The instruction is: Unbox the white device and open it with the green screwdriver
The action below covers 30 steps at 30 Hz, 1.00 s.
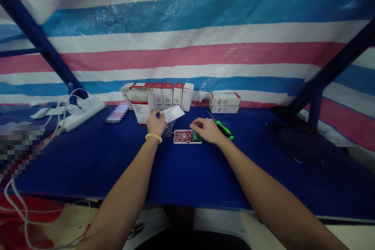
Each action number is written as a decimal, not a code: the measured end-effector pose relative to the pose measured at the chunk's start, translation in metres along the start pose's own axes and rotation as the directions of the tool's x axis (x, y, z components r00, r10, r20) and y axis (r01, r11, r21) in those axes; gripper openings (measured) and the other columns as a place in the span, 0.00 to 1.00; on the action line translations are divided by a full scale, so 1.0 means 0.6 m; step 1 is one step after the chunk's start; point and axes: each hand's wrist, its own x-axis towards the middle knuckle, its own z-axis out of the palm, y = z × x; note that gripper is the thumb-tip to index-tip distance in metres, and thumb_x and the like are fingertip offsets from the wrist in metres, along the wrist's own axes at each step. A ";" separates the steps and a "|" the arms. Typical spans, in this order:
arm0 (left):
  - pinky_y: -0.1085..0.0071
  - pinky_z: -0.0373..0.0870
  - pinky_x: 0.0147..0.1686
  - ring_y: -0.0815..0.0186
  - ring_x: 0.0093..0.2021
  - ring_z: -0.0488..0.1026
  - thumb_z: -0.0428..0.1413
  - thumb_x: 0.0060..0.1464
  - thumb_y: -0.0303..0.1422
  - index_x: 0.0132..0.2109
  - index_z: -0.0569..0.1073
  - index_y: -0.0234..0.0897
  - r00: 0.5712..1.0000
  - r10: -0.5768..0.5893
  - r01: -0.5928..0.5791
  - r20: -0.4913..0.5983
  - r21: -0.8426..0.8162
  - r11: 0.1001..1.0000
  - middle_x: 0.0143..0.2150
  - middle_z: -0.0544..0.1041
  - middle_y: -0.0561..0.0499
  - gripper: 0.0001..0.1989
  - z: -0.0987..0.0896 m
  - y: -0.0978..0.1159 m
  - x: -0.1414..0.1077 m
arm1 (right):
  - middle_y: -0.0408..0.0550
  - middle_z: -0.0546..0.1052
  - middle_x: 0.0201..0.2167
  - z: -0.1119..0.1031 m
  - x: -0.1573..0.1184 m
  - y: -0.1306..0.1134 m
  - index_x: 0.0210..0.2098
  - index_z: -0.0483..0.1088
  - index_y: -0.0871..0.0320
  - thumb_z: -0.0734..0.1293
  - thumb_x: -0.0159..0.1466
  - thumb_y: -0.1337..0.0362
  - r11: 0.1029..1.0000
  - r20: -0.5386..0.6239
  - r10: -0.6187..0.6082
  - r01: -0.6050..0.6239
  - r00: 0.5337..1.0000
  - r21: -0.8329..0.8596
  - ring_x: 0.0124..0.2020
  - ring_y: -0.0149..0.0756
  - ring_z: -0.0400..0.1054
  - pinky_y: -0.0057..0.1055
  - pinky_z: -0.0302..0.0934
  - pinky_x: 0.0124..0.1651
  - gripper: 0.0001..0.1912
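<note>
Currently, your left hand (156,122) clamps its fingers on a white rectangular plastic cover (175,113), presumably leaving the red, white-cased circuit board (184,136) accessible on the blue counter (187,179); right hand (206,129): finger closure unclear.

Looks like a little workshop: screwdriver (225,129) and circuit board (184,136) on blue table (187,183), boxes (168,97) along back edge.

Circuit board (179,137): red, dotted with small components, uncovered, face up.
Green block (196,136): set at the board's three o'clock end.
White casing (187,143): laid flat, rim seen around the board.
White panel (175,114): held tilted at the board's eleven o'clock, near it.
</note>
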 end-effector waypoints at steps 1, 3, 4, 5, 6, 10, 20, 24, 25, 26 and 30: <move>0.69 0.66 0.18 0.61 0.15 0.71 0.52 0.53 0.31 0.47 0.73 0.34 1.000 -0.006 0.006 -0.002 -0.005 1.000 0.15 0.69 0.55 0.14 0.001 -0.003 0.002 | 0.47 0.78 0.28 0.000 0.000 0.001 0.33 0.75 0.56 0.65 0.60 0.53 1.000 0.007 0.002 -0.002 1.000 0.000 0.30 0.36 0.70 0.36 0.62 0.37 0.14; 0.69 0.66 0.17 0.61 0.14 0.71 0.52 0.53 0.29 0.49 0.72 0.33 1.000 -0.014 0.014 -0.004 -0.015 1.000 0.14 0.69 0.55 0.16 0.003 -0.009 0.007 | 0.48 0.78 0.28 0.000 0.001 0.002 0.33 0.75 0.56 0.65 0.60 0.52 1.000 0.018 -0.001 0.001 1.000 -0.005 0.29 0.35 0.70 0.36 0.62 0.38 0.14; 0.69 0.67 0.18 0.61 0.14 0.71 0.52 0.53 0.29 0.50 0.72 0.33 1.000 -0.012 0.012 -0.006 -0.019 1.000 0.15 0.70 0.55 0.17 0.004 -0.012 0.010 | 0.48 0.78 0.28 0.000 0.001 0.002 0.34 0.75 0.57 0.66 0.59 0.52 1.000 0.020 -0.006 0.007 1.000 -0.013 0.30 0.35 0.70 0.36 0.62 0.38 0.15; 0.69 0.67 0.18 0.61 0.15 0.71 0.51 0.53 0.28 0.50 0.72 0.33 1.000 -0.010 0.009 -0.011 -0.021 1.000 0.16 0.70 0.54 0.17 0.005 -0.015 0.012 | 0.48 0.78 0.29 0.000 0.001 0.002 0.35 0.75 0.57 0.66 0.59 0.51 1.000 0.019 -0.014 0.015 1.000 -0.025 0.30 0.35 0.70 0.37 0.62 0.39 0.16; 0.69 0.67 0.19 0.62 0.16 0.72 0.51 0.52 0.28 0.50 0.72 0.33 1.000 -0.006 0.006 -0.014 -0.021 1.000 0.17 0.71 0.54 0.17 0.005 -0.017 0.014 | 0.49 0.78 0.30 0.000 0.001 0.001 0.36 0.75 0.57 0.67 0.58 0.50 0.999 0.019 -0.025 0.026 1.000 -0.042 0.31 0.36 0.70 0.37 0.62 0.39 0.17; 0.65 0.70 0.26 0.58 0.23 0.75 0.53 0.50 0.28 0.48 0.74 0.33 1.000 0.015 -0.014 -0.023 0.026 1.000 0.22 0.74 0.50 0.17 0.000 -0.013 0.011 | 0.52 0.78 0.37 -0.002 -0.002 -0.001 0.41 0.75 0.59 0.69 0.56 0.48 0.993 0.060 -0.075 0.080 0.995 -0.090 0.37 0.39 0.70 0.39 0.62 0.43 0.22; 0.65 0.66 0.35 0.60 0.29 0.72 0.56 0.49 0.30 0.36 0.77 0.36 0.882 0.415 -0.472 0.225 0.404 0.784 0.23 0.72 0.50 0.07 -0.001 0.026 -0.023 | 0.56 0.73 0.46 0.003 -0.007 -0.006 0.48 0.72 0.61 0.76 0.45 0.50 0.952 0.320 -0.173 0.242 0.931 -0.188 0.49 0.48 0.63 0.46 0.58 0.54 0.34; 0.67 0.66 0.35 0.64 0.27 0.70 0.55 0.48 0.26 0.35 0.77 0.37 0.810 0.452 -0.562 0.372 0.277 0.779 0.24 0.74 0.53 0.08 0.004 0.027 -0.029 | 0.55 0.73 0.44 0.003 -0.006 -0.007 0.46 0.71 0.62 0.76 0.46 0.53 0.954 0.298 -0.167 0.231 0.940 -0.193 0.48 0.47 0.64 0.44 0.59 0.52 0.32; 0.67 0.66 0.36 0.64 0.28 0.71 0.55 0.47 0.25 0.34 0.78 0.37 0.797 0.464 -0.576 0.386 0.257 0.776 0.26 0.75 0.52 0.08 0.004 0.028 -0.031 | 0.55 0.73 0.45 0.002 -0.006 -0.007 0.47 0.71 0.62 0.76 0.46 0.53 0.957 0.289 -0.164 0.224 0.943 -0.187 0.49 0.47 0.64 0.44 0.59 0.52 0.33; 0.67 0.67 0.36 0.65 0.29 0.71 0.55 0.47 0.24 0.34 0.78 0.37 0.787 0.473 -0.586 0.395 0.242 0.773 0.28 0.76 0.52 0.09 0.003 0.030 -0.032 | 0.55 0.73 0.46 0.002 -0.006 -0.007 0.48 0.70 0.62 0.76 0.45 0.54 0.959 0.281 -0.162 0.218 0.946 -0.181 0.49 0.47 0.64 0.44 0.59 0.52 0.33; 0.66 0.68 0.38 0.65 0.31 0.71 0.55 0.47 0.24 0.34 0.79 0.37 0.779 0.450 -0.576 0.437 0.212 0.790 0.33 0.79 0.51 0.09 0.000 0.038 -0.036 | 0.56 0.72 0.49 0.001 -0.007 -0.005 0.50 0.69 0.61 0.76 0.45 0.56 0.964 0.248 -0.157 0.203 0.956 -0.169 0.51 0.46 0.65 0.44 0.57 0.55 0.35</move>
